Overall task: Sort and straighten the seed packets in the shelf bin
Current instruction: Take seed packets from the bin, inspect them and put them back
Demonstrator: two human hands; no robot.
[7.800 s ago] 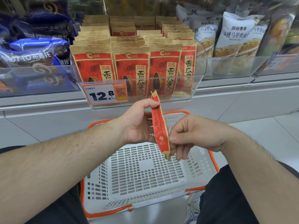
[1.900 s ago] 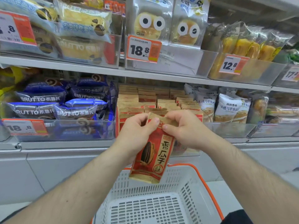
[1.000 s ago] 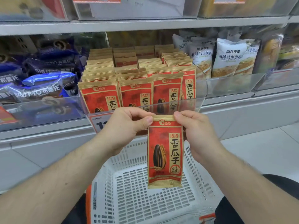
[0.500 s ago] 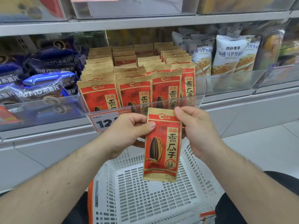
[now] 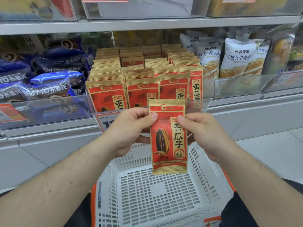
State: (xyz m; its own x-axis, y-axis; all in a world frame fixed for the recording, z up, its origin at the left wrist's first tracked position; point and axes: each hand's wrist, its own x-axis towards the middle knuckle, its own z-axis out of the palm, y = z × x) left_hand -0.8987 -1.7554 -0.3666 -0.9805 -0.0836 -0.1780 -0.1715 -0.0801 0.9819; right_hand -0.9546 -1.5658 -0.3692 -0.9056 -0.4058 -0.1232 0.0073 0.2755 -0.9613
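Far left on the shelf, a clear bin of dark blue foil snack packs [image 5: 49, 89]. Next, the left hand [image 5: 131, 130]: its grip pinches the left edge of a red-and-gold paper seed packet [image 5: 168, 138], thumb on the front face, fingers curled behind. Packet hangs upright, front facing the camera, in the air just in front of the clear plastic shelf bin [image 5: 208, 89] and above a white perforated plastic basket with orange rim [image 5: 147, 194]. Change from half a second ago: packet was tilted with its bottom swung left, now squared up and raised so its top edge overlaps the bin's front wall; thumbs have slid lower on the face. Judgement: it is straightened and oriented, ready to slot back, likely into the front of a row. The rows of matching packets [image 5: 139, 89] in the bin stand upright and look mostly tidy; the rightmost front one is turned at an angle and may need fixing. A white price tag [image 5: 105, 122] is partly hidden behind the left hand. Right hand [image 5: 201, 133]: grip pinches the packet's right edge, thumb in front. Far right, white cereal-bread bags [image 5: 237, 59] in the neighbouring bin.
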